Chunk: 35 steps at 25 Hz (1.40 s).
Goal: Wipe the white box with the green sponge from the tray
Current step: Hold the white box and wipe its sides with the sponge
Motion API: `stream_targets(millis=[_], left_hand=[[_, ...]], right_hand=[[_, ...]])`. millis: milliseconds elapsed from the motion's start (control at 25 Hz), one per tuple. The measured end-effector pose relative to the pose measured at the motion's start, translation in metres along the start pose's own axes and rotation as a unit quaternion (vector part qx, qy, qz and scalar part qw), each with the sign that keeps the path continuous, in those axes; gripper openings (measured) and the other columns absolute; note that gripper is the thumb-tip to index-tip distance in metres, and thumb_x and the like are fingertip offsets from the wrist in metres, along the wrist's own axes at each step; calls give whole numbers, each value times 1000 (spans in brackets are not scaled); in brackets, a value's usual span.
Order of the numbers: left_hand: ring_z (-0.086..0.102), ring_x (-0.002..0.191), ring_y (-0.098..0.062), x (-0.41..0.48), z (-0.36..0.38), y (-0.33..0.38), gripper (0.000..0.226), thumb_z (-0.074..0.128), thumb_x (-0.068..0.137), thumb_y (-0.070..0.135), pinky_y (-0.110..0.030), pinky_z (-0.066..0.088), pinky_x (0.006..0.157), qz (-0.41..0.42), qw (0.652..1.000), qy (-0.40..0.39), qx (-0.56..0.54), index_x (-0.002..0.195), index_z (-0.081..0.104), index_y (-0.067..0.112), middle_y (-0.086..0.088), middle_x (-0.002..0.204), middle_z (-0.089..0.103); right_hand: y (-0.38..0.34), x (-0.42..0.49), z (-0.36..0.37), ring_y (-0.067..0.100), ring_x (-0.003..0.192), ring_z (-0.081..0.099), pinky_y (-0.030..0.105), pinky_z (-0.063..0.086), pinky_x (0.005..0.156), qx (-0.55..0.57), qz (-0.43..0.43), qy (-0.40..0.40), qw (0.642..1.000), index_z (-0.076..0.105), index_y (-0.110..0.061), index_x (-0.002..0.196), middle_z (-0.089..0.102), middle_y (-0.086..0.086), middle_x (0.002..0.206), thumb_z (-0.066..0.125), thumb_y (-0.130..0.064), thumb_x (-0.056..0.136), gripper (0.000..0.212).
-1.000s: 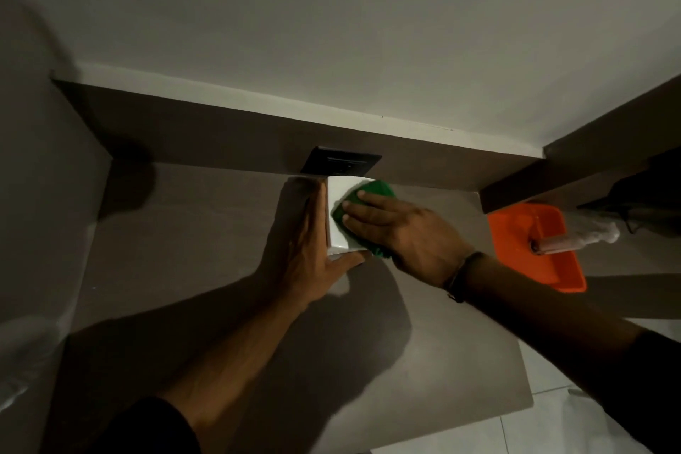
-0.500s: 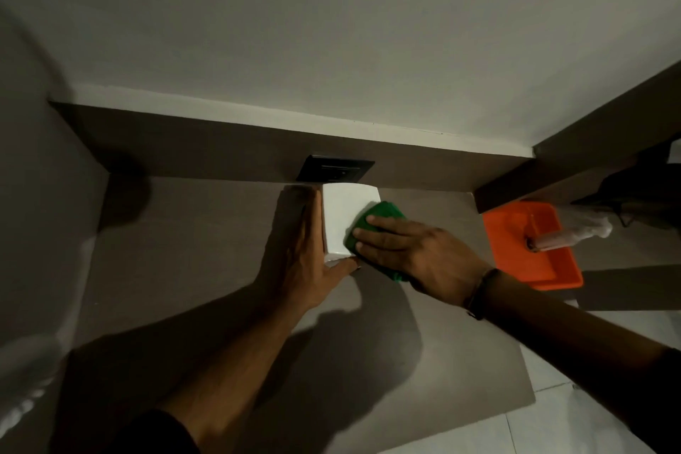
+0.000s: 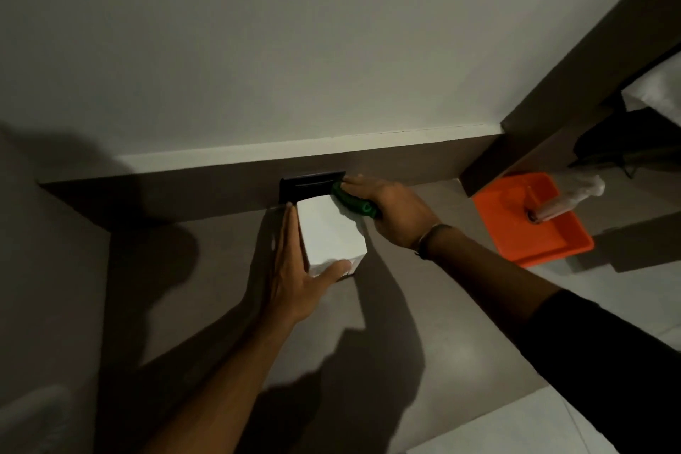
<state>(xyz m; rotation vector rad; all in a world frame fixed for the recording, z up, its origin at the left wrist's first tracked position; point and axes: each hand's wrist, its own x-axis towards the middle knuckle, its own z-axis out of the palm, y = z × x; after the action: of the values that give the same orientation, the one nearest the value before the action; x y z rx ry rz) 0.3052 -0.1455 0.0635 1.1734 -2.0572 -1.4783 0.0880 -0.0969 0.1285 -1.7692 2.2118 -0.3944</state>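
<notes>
The white box (image 3: pixel 329 232) stands on the grey-brown table (image 3: pixel 228 324), close to the back ledge. My left hand (image 3: pixel 293 269) lies flat against the box's left side, with the thumb across its near lower edge. My right hand (image 3: pixel 387 212) presses the green sponge (image 3: pixel 350 201) onto the box's far right top corner. Most of the sponge is hidden under my fingers.
A black wall socket plate (image 3: pixel 311 184) sits on the ledge right behind the box. At the right an orange tray (image 3: pixel 530 221) holds a clear spray bottle (image 3: pixel 567 199). A dark wooden frame (image 3: pixel 560 85) rises at the right, and white floor tiles (image 3: pixel 516 428) show beyond the table's near edge.
My right hand has slid the sponge from the box's near right side up to its far top corner. My left hand stays against the box. The view has shifted.
</notes>
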Motion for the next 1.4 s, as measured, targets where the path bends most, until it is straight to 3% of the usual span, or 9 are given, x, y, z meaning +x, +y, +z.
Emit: stream_targets(millis=[80,200,560,720,880,1000,1160,1320,1400], left_hand=[[15,163,-18,3,-2,20,98,53,91,67,-41,18,128,45,993,66,88,170,15,23,-3,180,15],[2,167,-28,26,16,42,74,27,107,57,-48,4,135,85,950,35,298,169,16,18,-7,181,8],[12,166,-31,56,18,31,70,22,111,49,-54,12,134,210,838,-71,498,168,8,11,-14,180,11],[26,163,-34,85,-2,19,67,19,108,44,-52,17,130,334,774,-150,517,166,20,11,-14,176,27],[29,162,-33,99,-8,13,68,22,106,42,-53,18,132,387,761,-191,485,167,23,12,-13,175,29],[29,162,-35,103,-10,0,63,26,110,36,-59,24,132,432,759,-162,460,166,27,5,-19,174,30],[31,160,-42,102,-13,-15,55,46,112,18,-65,34,127,557,699,-87,441,160,33,-8,-30,169,34],[41,154,-46,99,-10,-12,52,50,111,15,-65,39,124,578,692,-57,429,156,39,-10,-33,163,41],[41,154,-46,98,-12,-14,54,51,111,13,-65,40,123,587,684,-53,430,157,37,-11,-34,163,40]], right_hand=[[10,-23,3,25,139,47,46,41,115,147,122,88,978,51,-20,145,52,7,151,54,13,86,67],[12,-53,15,22,131,53,45,46,111,350,275,184,876,54,-18,141,58,7,142,53,8,93,55],[-9,-112,53,24,116,59,46,49,106,561,433,280,647,57,-14,137,62,3,123,54,6,95,47],[-11,-117,73,22,119,58,43,47,109,564,437,282,641,55,-13,140,61,3,127,55,4,95,47],[-22,-103,99,25,127,57,46,43,114,574,435,283,633,57,-16,140,61,7,139,56,4,94,50],[-43,-80,98,18,123,56,28,48,102,622,400,285,610,55,-18,141,58,6,143,50,4,96,50],[-68,-58,103,-4,101,63,4,49,79,671,360,296,577,51,-16,143,59,-1,137,51,-2,100,46],[-109,-83,131,1,128,53,21,45,107,677,359,292,572,40,-28,151,48,-10,149,48,-6,102,55],[-116,-94,136,5,118,59,23,52,100,677,369,287,568,46,-29,146,56,-8,140,46,-12,104,46]])
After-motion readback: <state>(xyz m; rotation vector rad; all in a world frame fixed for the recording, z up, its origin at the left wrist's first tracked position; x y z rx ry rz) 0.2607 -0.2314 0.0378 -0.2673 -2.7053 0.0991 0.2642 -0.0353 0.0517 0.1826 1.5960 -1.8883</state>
